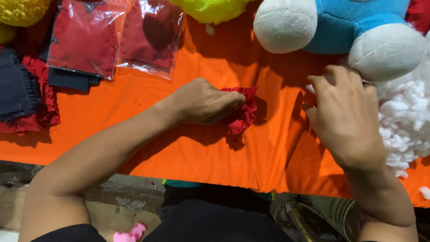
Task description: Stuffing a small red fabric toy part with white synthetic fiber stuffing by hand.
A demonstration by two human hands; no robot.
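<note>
Left hand (204,102) lies knuckles up on the worktop (188,148), its fingers curled and pinching a small red cloth (244,112) between fingertips and thumb. That cloth is crumpled and bunched, bright red, with a frilled, ruffled edge showing along its lower side; it sits near the middle of the orange-covered worktop, partly under the fingertips and casting a small shadow toward the near edge. Right hand (347,116) is a little way to the right of it, back toward the camera, fingers loosely bent and slightly spread; its fingertips reach the edge of a pile of white stuffing (405,121) and a tuft of white seems to sit at them, though I cannot tell whether they grip it. Just beyond that hand lies a blue plush toy (340,22) with two rounded white feet, one foot close above the knuckles. Farther back, at the top edge, is a yellow-green plush (212,9). To the left, two clear bags (112,38) hold folded red fabric, lying side by side, with dark blue and red frilled pieces (22,94) stacked at the far left and a yellow fuzzy thing (20,11) in the corner.
</note>
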